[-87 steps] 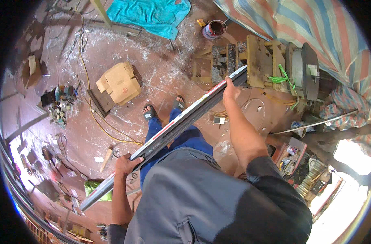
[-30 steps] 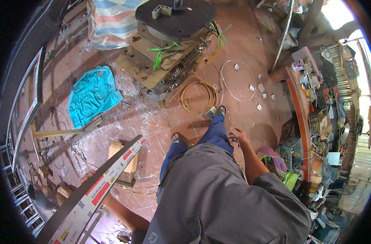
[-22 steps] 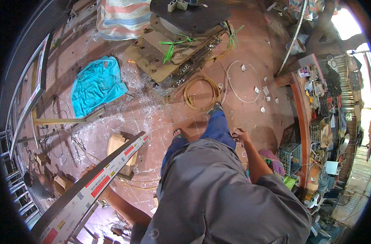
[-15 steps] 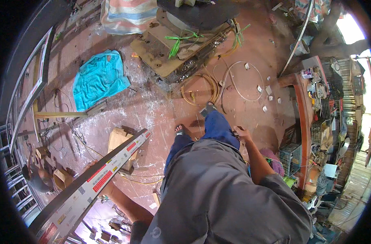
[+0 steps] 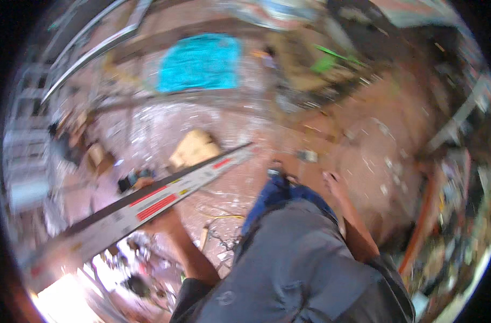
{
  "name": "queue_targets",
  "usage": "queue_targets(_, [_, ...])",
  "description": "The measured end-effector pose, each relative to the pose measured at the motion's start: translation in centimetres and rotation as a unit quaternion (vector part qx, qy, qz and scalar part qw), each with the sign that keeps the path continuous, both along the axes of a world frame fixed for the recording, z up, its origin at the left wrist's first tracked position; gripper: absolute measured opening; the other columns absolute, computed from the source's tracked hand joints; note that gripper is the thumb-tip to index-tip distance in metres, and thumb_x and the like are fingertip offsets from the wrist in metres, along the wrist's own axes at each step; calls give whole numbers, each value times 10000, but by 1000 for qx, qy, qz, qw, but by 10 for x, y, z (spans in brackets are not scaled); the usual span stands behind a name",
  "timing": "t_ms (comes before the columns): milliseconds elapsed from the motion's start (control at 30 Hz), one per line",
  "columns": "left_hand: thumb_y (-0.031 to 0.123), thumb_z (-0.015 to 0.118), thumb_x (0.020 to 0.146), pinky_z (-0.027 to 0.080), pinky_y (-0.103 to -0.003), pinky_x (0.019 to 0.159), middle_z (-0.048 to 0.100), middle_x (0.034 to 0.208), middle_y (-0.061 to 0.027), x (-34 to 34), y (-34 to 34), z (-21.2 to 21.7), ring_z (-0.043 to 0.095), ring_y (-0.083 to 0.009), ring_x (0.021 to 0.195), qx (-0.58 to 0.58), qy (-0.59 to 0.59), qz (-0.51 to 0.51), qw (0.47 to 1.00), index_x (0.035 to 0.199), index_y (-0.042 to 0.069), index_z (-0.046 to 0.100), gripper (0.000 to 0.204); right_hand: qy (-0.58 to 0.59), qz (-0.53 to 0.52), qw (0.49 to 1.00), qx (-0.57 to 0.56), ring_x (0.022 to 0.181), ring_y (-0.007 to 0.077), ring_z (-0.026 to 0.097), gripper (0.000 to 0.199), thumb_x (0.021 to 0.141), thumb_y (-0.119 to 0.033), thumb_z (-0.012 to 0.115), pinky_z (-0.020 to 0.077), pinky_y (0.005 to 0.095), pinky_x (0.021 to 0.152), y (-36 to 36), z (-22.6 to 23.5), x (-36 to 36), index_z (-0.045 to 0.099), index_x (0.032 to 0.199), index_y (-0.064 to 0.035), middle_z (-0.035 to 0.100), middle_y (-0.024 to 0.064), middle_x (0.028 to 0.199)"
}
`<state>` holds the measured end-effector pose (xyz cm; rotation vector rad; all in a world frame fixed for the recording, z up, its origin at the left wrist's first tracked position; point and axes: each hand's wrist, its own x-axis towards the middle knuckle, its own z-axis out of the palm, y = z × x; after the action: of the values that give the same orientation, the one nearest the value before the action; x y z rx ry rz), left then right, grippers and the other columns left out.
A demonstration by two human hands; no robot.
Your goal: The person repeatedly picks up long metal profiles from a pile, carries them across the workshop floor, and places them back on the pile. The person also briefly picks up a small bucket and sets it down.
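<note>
A long straight bar (image 5: 108,226), covered in white film with red printed patches, slants from the lower left up to the middle. My left hand (image 5: 162,220) is closed around it from below, its fingertips showing over the far edge. The bar's near end runs into the dark rim at lower left. At my right side hangs my right hand (image 5: 332,184), away from any object; motion blur smears its fingers.
A tan block (image 5: 194,148) lies on the reddish floor beyond the bar. Farther off are a turquoise cloth (image 5: 200,63) and a low tan plate (image 5: 304,62) with green strips. Metal frames (image 5: 95,59) stand at left. An orange post (image 5: 420,226) and cluttered shelves line the right.
The view has turned left, so the floor items appear farther right, and it is now blurred. The bar is still in my left hand and lies at a flatter slant.
</note>
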<state>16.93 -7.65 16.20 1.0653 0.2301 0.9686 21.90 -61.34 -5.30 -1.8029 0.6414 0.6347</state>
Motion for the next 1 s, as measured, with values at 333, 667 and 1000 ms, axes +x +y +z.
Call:
queue_targets(333, [809, 489, 923, 616, -556, 753, 762, 996, -133, -101, -19, 9, 727, -356, 820, -153, -15, 212, 965, 1166, 151, 683, 728, 334, -47, 859, 386, 953, 284, 693, 925, 830, -839, 623, 590, 518, 814, 198, 11, 57, 577, 1312, -50, 689, 149, 1098])
queue_targets(667, [915, 343, 881, 591, -584, 800, 716, 914, -175, -384, 42, -72, 692, -409, 821, -223, 86, 374, 896, 1055, 106, 651, 883, 69, -269, 910, 308, 972, 252, 622, 457, 857, -405, 790, 533, 485, 873, 276, -36, 8, 653, 1158, -89, 640, 57, 1086])
queue_targets(1000, [961, 195, 851, 561, -597, 845, 668, 926, -196, -526, 132, -138, 650, -368, 862, -517, 150, 479, 693, 1157, 33, 610, 1062, -34, -177, 975, 128, 1063, 220, 590, 729, 809, -383, 864, 507, 399, 892, 364, 35, 28, 543, 1346, -6, 611, 95, 1179])
